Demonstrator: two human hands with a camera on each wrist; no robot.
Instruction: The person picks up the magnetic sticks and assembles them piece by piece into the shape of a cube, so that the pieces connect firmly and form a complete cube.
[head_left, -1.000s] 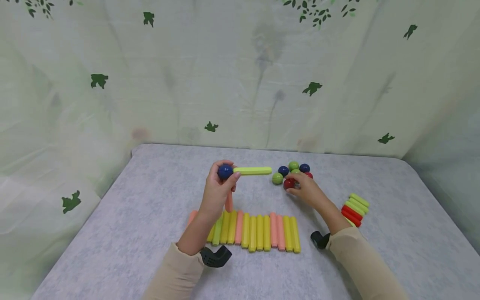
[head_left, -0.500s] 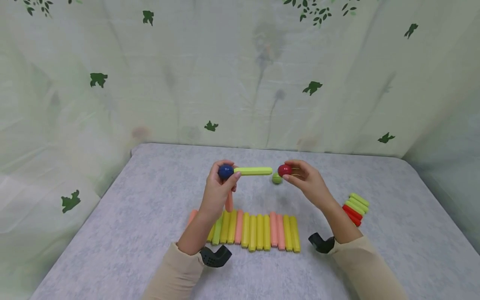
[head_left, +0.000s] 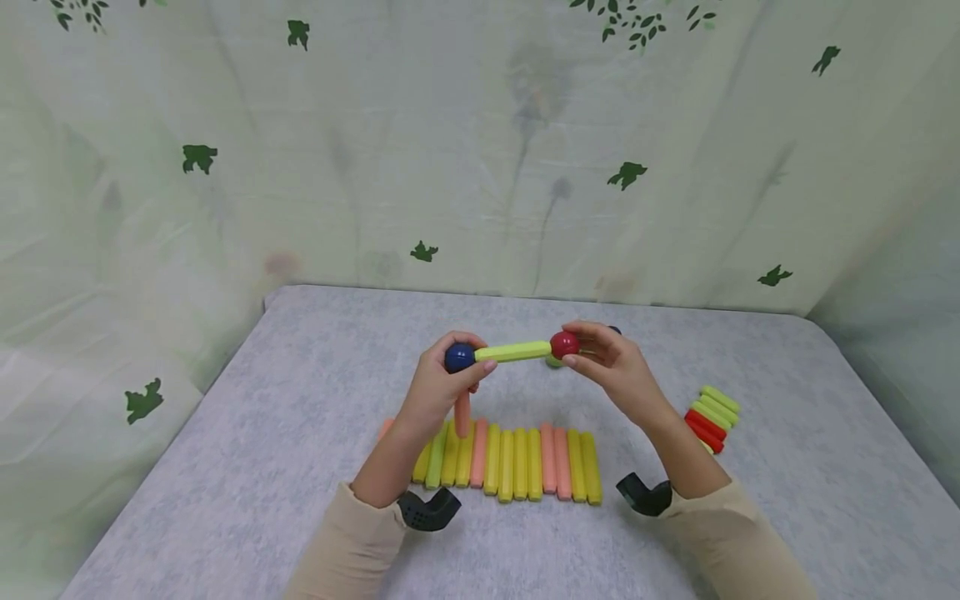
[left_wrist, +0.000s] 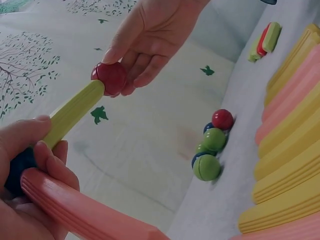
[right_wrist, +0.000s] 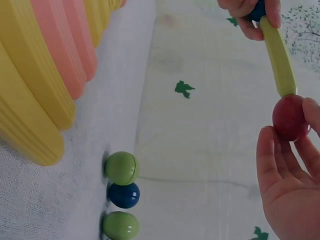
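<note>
My left hand grips a dark blue ball up above the table. A yellow-green stick extends from that ball to the right, and a salmon-pink stick hangs down from it. Between thumb and fingertips, my right hand pinches a shiny red ball. This ball touches the free end of the yellow-green stick, as the right wrist view also shows at the stick's tip. Whether the two are fixed together cannot be told.
A row of yellow, pink and green sticks lies on the grey table below my hands. Short red and green sticks lie to the right. Behind my right hand sits a cluster of balls, including a green ball and a red ball.
My right hand has picked a red ball from the cluster, lifted it and brought it left against the stick's end. The left hand has lowered slightly, and its yellow-green stick now tilts up rightward.
</note>
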